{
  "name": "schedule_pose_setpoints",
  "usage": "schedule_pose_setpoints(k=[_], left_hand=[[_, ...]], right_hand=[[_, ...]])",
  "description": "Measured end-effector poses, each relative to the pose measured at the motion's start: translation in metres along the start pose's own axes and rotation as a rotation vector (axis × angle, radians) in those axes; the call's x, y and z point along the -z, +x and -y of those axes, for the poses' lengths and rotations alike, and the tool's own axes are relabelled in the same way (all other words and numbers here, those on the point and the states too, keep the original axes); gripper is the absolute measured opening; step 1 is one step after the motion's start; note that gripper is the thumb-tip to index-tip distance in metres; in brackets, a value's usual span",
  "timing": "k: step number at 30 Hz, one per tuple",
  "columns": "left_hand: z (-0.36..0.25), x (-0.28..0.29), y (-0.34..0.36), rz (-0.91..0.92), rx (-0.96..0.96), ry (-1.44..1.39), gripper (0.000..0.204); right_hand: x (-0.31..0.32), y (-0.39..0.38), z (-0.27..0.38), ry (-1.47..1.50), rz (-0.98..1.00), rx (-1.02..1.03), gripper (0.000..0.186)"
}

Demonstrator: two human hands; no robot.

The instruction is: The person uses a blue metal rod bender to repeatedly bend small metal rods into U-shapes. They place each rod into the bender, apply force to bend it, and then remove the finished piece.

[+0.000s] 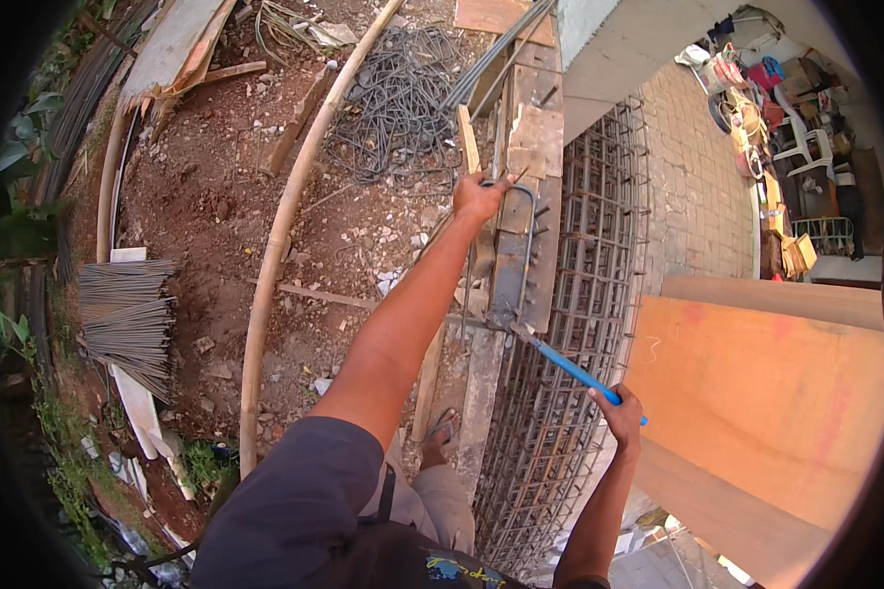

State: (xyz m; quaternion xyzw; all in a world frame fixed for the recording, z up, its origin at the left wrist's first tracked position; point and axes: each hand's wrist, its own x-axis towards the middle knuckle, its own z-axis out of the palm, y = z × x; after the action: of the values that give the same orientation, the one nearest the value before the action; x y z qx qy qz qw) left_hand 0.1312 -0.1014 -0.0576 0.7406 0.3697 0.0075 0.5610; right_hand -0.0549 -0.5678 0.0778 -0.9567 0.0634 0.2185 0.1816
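Note:
My left hand (477,199), arm stretched forward, is closed on one end of a thin steel rod (533,224) bent into a long narrow hook. The rod lies along a wooden bench (524,137) with several steel pegs standing up from it. At its near end the rod meets the head of a bar bender (572,367), a long tool with a blue handle. Around the lower part of that handle my right hand (619,416) is wrapped. The exact fit of the tool's head on the rod is too small to make out.
Right of the bench lie stacked rebar cages (599,226), with orange plywood sheets (756,373) beyond. A tangle of wire-like steel pieces (398,103) covers the ground ahead. A bamboo pole (283,221) crosses the dirt; cut rods (128,319) lie bundled at far left.

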Motion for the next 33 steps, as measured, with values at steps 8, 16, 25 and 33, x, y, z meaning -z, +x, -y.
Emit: schedule_pose_setpoints(k=[8,16,25,33], left_hand=[[-0.003,-0.018,0.007,0.051,-0.038,-0.134,0.071],[-0.009,-0.01,-0.004,-0.056,-0.04,-0.174,0.071],[-0.013,-0.011,-0.007,0.007,-0.029,-0.159,0.056],[-0.006,-0.009,-0.013,0.033,-0.087,-0.33,0.041]], right_hand=[[0.01,-0.006,-0.02,0.074,-0.02,0.077,0.043],[-0.001,-0.007,-0.029,0.115,-0.019,0.131,0.04],[-0.007,-0.006,-0.06,-0.11,-0.022,-0.017,0.059],[-0.119,-0.12,-0.02,0.126,-0.222,-0.283,0.057]])
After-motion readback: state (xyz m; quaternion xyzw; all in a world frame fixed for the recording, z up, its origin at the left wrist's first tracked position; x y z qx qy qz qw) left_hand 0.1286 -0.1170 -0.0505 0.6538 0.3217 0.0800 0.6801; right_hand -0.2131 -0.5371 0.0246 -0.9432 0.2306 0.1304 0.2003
